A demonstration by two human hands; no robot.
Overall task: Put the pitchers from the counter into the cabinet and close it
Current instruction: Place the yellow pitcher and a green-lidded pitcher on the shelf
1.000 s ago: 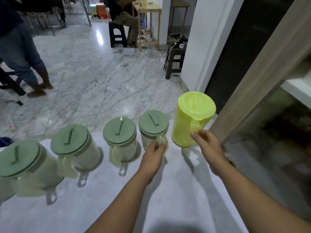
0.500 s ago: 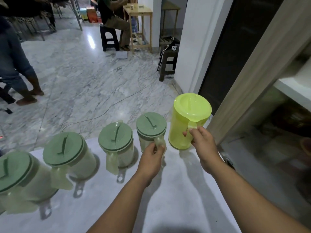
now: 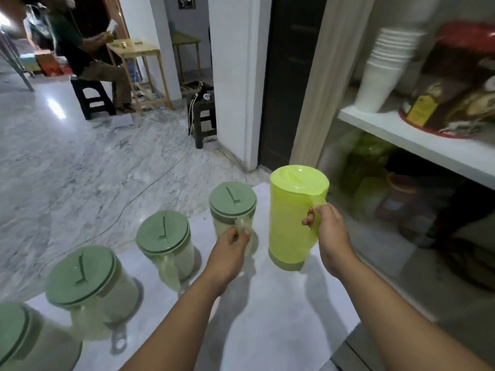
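A bright yellow-green pitcher hangs tilted just above the white counter, with my right hand gripping its handle. To its left stands a clear pitcher with a sage-green lid; my left hand is closed around its handle. Three more green-lidded pitchers stand in a row toward the lower left: one, another and a third cut by the frame edge. The open cabinet is at the right, its white shelf above a dim lower compartment.
Stacked white cups and a red-rimmed packet sit on the cabinet shelf; bags and jars fill the space below. A beige cabinet door edge stands beside the yellow pitcher. Beyond the counter a person sits at a wooden table near a dark stool.
My right hand has closed on the yellow pitcher's handle and lifted it off the counter toward the cabinet. My left hand has tightened on the nearest green-lidded pitcher's handle. The view swung right.
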